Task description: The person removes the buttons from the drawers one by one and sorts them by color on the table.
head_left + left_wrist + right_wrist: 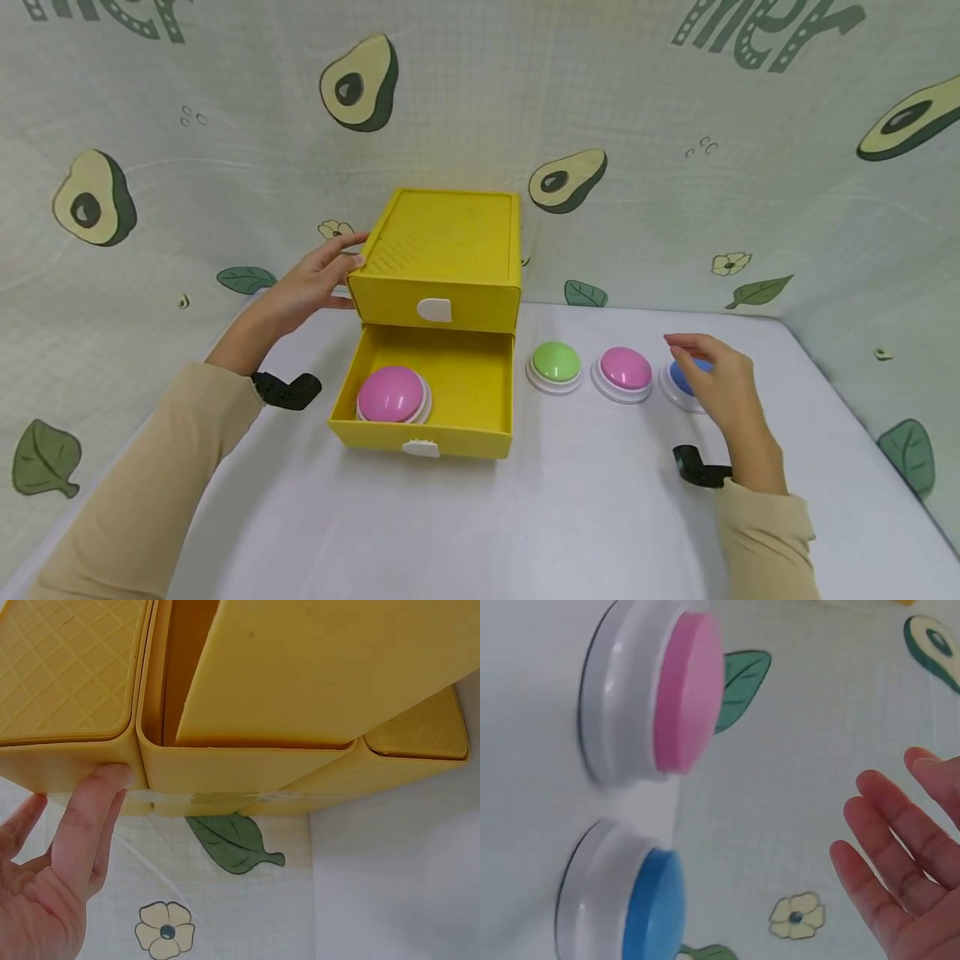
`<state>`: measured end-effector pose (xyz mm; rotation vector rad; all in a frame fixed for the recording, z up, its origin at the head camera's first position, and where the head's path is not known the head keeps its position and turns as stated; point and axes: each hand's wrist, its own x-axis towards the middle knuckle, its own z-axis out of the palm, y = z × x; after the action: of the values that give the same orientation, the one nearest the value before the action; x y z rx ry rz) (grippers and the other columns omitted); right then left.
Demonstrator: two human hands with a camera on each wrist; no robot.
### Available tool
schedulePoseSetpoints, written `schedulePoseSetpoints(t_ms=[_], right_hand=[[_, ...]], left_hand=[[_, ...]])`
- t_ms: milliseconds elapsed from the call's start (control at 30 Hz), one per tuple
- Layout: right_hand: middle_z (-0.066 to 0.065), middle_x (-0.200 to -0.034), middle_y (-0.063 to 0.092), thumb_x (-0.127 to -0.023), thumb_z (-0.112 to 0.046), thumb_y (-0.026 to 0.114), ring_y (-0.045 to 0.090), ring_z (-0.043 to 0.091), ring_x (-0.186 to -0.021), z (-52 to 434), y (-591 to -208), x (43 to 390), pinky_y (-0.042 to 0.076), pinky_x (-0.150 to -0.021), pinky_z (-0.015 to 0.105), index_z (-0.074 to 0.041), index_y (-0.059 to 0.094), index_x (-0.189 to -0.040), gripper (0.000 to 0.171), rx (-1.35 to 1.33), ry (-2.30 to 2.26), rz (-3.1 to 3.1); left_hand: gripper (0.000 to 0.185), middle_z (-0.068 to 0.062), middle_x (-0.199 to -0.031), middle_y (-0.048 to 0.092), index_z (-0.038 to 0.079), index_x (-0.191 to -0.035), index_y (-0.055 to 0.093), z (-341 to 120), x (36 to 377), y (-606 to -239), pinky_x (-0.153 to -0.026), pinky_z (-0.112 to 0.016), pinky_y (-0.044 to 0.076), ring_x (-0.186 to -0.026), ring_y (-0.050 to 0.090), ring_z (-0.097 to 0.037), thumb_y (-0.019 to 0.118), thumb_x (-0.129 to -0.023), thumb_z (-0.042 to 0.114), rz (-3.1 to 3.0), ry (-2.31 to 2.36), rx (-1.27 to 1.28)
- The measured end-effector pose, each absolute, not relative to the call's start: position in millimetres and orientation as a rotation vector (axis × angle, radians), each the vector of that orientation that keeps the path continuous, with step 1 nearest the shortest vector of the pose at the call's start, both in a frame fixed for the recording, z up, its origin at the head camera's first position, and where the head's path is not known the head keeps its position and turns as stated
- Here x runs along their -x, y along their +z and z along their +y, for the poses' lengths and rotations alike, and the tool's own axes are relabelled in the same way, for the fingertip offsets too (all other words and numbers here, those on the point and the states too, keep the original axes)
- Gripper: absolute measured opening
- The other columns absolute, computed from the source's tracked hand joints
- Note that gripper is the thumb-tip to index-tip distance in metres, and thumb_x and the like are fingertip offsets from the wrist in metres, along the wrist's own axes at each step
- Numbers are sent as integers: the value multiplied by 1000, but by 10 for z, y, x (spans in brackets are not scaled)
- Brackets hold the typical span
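My left hand (313, 282) rests against the left side of a yellow two-drawer box (457, 237), fingers extended along it. In the left wrist view, a fingertip of the left hand (67, 862) touches the box's wall. The lower drawer (472, 392) is pulled out, with a large pink push button (391, 394) on a white base inside at its left. The upper drawer (390, 302) is closed. My right hand (712, 375) hovers over a blue push button (686, 379) and partly hides it. In the right wrist view, the right hand's fingers (900, 840) are loosely extended and hold nothing.
Right of the box, a green push button (557, 363) and a smaller pink push button (626, 369) stand in a row with the blue one on the white table (592, 517). A patterned cloth (465, 100) with avocados and leaves hangs behind. Each wrist wears a black strap.
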<state>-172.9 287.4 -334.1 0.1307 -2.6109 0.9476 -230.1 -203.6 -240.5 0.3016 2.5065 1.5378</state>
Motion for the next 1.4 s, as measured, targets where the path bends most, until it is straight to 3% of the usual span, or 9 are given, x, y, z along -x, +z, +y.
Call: schedulePoseSetpoints(t_ms=[133, 267, 467, 700, 1000, 1133, 1400], right_hand=[[14, -105, 69, -93, -20, 55, 49, -15, -89, 2665, -3192, 1651, 40, -80, 7, -7, 67, -110, 24, -223, 967, -2533], [12, -98, 70, -89, -11, 61, 44, -23, -88, 2462, -3080, 1581, 35, -79, 0, -5, 68, -105, 19, -370, 965, -2440], [7, -96, 71, -79, 3, 67, 55, -10, -94, 2174, -2958, 1458, 36, -86, 1, -4, 69, -101, 23, -608, 955, -2336], [-1, -103, 68, -76, 2, 71, 61, 14, -100, 1803, -2821, 1258, 39, -90, 4, -11, 69, -104, 31, -811, 962, -2314], [-5, -110, 65, -81, -7, 70, 57, 11, -106, 1396, -2753, 1089, 49, -90, 24, -15, 67, -107, 28, -1001, 1034, -2362], [-2, -114, 63, -82, -12, 70, 55, 13, -110, 1224, -2731, 1058, 48, -93, 33, -14, 67, -108, 25, -1050, 1034, -2387], [-2, -119, 58, -86, -17, 67, 51, 13, -114, 905, -2714, 1067, 45, -98, 32, -13, 64, -112, 27, -1108, 1014, -2452]], left_hand=[[57, -15, -136, 44, 25, -148, 18, -2037, 2302, -2403, -96, -53, 44, -115, 48, -29, 38, -98, 44, 2505, 1540, -308], [57, -16, -136, 44, 25, -148, 18, -2037, 2299, -2401, -96, -53, 44, -114, 49, -28, 37, -98, 44, 2501, 1538, -325], [56, -15, -138, 43, 25, -148, 18, -2042, 2299, -2401, -96, -52, 44, -115, 48, -29, 37, -99, 42, 2498, 1538, -299], [55, -15, -138, 43, 27, -148, 18, -2045, 2304, -2402, -95, -52, 45, -116, 48, -30, 37, -99, 41, 2498, 1532, -281], [57, -15, -138, 43, 26, -149, 17, -2044, 2304, -2379, -96, -53, 44, -117, 48, -30, 38, -98, 43, 2507, 1509, -301], [57, -15, -137, 44, 25, -149, 17, -2043, 2300, -2367, -96, -53, 43, -117, 48, -30, 38, -98, 43, 2504, 1502, -302], [58, -14, -136, 44, 25, -148, 18, -2052, 2298, -2352, -97, -53, 42, -115, 49, -28, 39, -98, 43, 2504, 1502, -300]])
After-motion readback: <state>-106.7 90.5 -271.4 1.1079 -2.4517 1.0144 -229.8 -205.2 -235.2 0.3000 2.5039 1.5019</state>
